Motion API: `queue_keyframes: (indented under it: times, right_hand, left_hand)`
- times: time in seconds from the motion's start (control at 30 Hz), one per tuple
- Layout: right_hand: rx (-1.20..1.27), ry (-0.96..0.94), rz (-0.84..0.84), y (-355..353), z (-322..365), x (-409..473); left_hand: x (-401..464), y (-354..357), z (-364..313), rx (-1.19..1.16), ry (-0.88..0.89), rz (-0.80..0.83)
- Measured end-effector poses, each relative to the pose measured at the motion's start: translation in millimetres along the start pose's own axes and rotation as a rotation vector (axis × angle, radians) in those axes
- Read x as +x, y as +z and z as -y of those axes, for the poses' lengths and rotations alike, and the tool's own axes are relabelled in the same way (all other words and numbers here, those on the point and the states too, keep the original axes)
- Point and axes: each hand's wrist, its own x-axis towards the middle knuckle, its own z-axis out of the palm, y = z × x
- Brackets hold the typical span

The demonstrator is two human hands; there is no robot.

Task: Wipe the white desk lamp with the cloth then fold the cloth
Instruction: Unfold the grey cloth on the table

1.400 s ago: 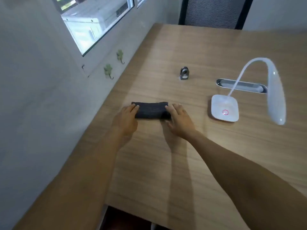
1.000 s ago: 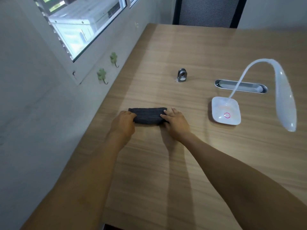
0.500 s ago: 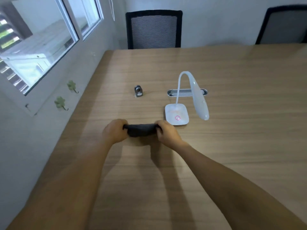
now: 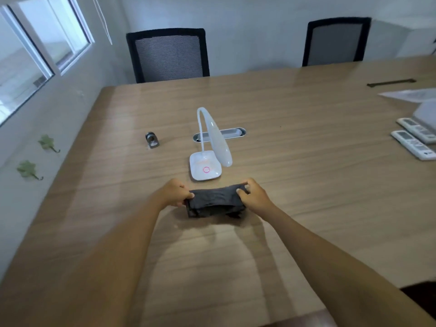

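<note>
A dark grey cloth, folded into a thick band, is held just above the wooden table. My left hand pinches its left end and my right hand pinches its right end. Just beyond the cloth stands the white desk lamp, with a square base showing a pink ring and a curved neck whose head bends down toward me.
A small metal object and a cable slot lie behind the lamp. Two remote controls and papers sit at the right edge. Two black mesh chairs stand at the far side. The wall and window are on the left.
Both hands took hold of the cloth's ends and lifted it off the table toward me. The view swung up and right, bringing the chairs and remotes into sight.
</note>
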Motion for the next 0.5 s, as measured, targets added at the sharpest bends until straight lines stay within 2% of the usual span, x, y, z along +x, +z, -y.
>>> queue_keyframes:
  times: [0.1, 0.23, 0.37, 0.43, 0.5]
  right_hand:
    - [-0.041, 0.006, -0.025, 0, -8, 1]
    - [-0.047, -0.019, -0.053, 6, -8, 8]
    - [-0.016, -0.013, -0.045, 11, -6, 17]
    - [-0.056, -0.016, 0.02, 10, -6, 19]
    - [-0.155, -0.052, 0.102, 8, -7, 22]
  left_hand:
    - [1, 13, 9, -0.028, -0.042, -0.008]
    - [8, 29, 24, -0.011, -0.052, -0.168]
    - [11, 39, 30, 0.023, 0.022, -0.305]
    - [13, 40, 35, 0.065, 0.071, -0.352]
    - [11, 37, 39, 0.192, 0.198, -0.363]
